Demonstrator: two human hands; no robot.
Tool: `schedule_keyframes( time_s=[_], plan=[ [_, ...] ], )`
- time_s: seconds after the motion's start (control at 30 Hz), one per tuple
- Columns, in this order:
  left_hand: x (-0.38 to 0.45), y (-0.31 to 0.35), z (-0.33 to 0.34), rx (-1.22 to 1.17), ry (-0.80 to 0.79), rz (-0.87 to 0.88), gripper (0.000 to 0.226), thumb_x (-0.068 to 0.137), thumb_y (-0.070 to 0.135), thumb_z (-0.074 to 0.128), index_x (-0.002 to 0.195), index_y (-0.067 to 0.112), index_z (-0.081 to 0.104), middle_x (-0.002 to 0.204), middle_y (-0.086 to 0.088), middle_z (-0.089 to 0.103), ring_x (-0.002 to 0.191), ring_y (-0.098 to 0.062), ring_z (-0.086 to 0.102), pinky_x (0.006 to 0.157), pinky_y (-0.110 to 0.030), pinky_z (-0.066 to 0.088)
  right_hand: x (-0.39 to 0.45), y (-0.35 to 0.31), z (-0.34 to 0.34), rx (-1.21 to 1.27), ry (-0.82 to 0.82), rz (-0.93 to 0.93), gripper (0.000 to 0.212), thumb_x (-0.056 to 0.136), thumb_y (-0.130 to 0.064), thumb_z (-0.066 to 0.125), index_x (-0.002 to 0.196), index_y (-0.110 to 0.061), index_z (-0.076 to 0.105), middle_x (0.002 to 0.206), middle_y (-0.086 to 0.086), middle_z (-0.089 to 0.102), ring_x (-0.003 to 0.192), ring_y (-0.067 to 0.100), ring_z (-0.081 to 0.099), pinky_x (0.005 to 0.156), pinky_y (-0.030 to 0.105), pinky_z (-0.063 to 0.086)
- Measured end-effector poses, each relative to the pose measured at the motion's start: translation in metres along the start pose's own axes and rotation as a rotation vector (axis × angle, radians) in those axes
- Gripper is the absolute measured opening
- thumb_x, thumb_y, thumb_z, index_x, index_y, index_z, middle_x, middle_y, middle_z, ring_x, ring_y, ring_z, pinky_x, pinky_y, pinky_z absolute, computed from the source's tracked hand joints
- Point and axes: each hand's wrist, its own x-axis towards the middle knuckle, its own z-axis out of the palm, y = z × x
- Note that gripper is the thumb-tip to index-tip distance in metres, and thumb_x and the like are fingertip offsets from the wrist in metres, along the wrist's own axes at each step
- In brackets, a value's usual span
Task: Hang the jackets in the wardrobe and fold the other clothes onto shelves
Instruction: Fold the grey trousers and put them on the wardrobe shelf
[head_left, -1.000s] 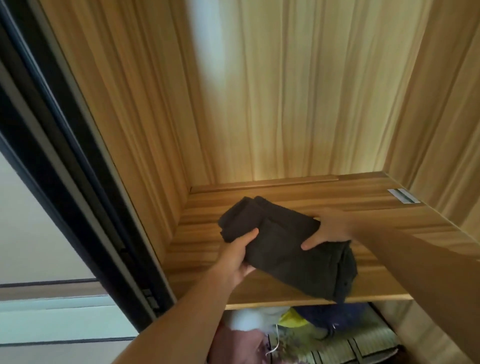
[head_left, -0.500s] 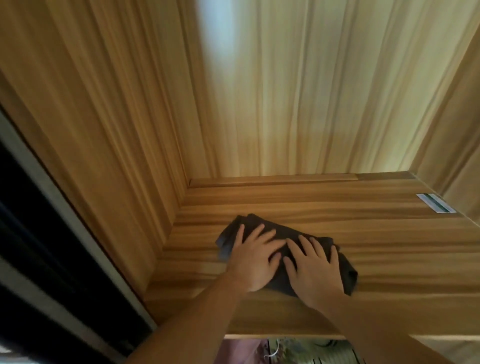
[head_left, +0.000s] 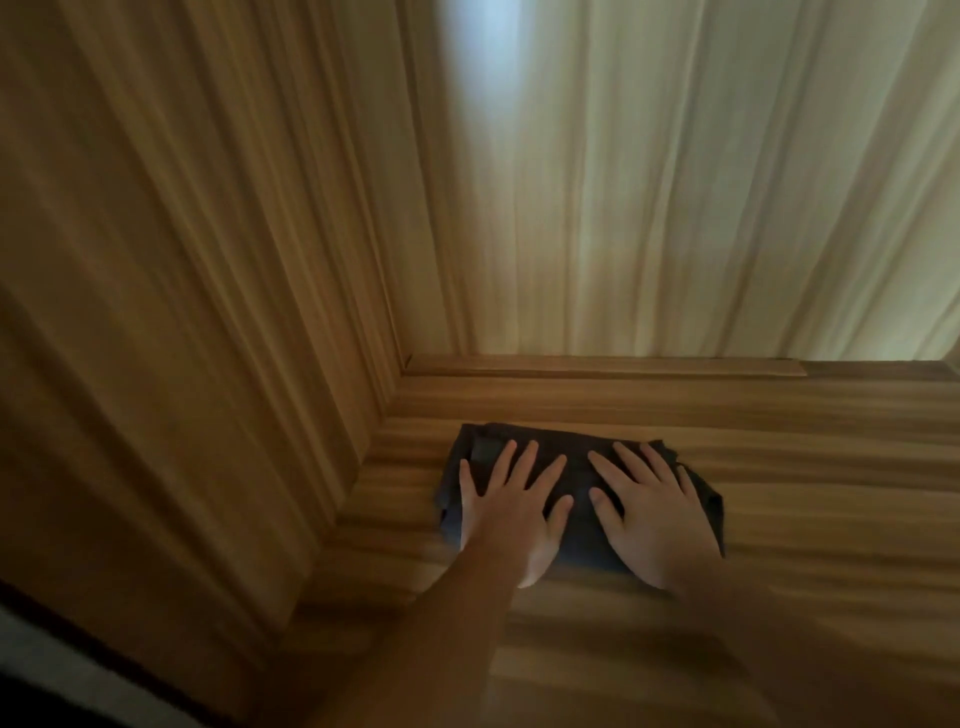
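A second ago the person held the dark, folded cloth garment (head_left: 579, 499) above the front edge of the light-brown wooden wardrobe shelf (head_left: 779, 467), one hand at each end. Half a second ago it was down on the shelf under both palms. Now it lies deeper in, near the shelf's back-left corner, close to the left side wall (head_left: 208, 312) and a little short of the pale back panel (head_left: 675, 208).

The left hand (head_left: 511, 512) and right hand (head_left: 649, 512) both lie flat on top of the garment with fingers straight and spread, pressing and gripping nothing. The wrists reach back over the shelf's front part.

This suggests the garment has been slid inward and is being smoothed into place, so this one folded piece looks stowed. What remains of the clothes cannot be seen from here; the view is somewhat blurred.
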Motion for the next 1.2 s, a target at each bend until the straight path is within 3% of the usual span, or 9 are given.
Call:
schedule_keyframes(
  time_s=[0.17, 0.57, 1.2],
  plan=[
    [0.049, -0.039, -0.001, -0.008, 0.059, -0.076, 0.052, 0.1, 0.057, 0.014, 0.151, 0.047, 0.009, 0.163, 0.015, 0.001, 0.149, -0.009, -0.009, 0.117, -0.058, -0.007, 0.063, -0.022, 0.013, 0.007, 0.033, -0.08, 0.053, 0.099, -0.054, 0.023, 0.149, -0.04, 0.027, 0.16, -0.006, 0.024, 0.149, 0.022, 0.014, 0.12, 0.049, 0.014],
    [0.138, -0.112, -0.009, -0.018, 0.128, -0.157, 0.05, 0.101, 0.055, 0.019, 0.15, 0.047, 0.014, 0.162, 0.015, 0.007, 0.149, -0.007, -0.004, 0.118, -0.053, -0.005, 0.182, -0.062, 0.04, 0.085, 0.07, -0.171, 0.054, 0.098, -0.052, 0.029, 0.15, -0.036, 0.027, 0.159, -0.004, 0.024, 0.149, 0.022, 0.013, 0.121, 0.048, 0.01],
    [0.173, -0.131, -0.01, -0.027, 0.145, -0.124, 0.05, 0.101, 0.053, 0.02, 0.15, 0.047, 0.015, 0.162, 0.015, 0.009, 0.149, -0.007, -0.002, 0.119, -0.051, -0.004, 0.215, -0.068, 0.042, 0.098, 0.1, -0.165, 0.055, 0.098, -0.05, 0.031, 0.15, -0.034, 0.03, 0.157, -0.002, 0.029, 0.147, 0.024, 0.016, 0.12, 0.047, 0.013]
  ],
)
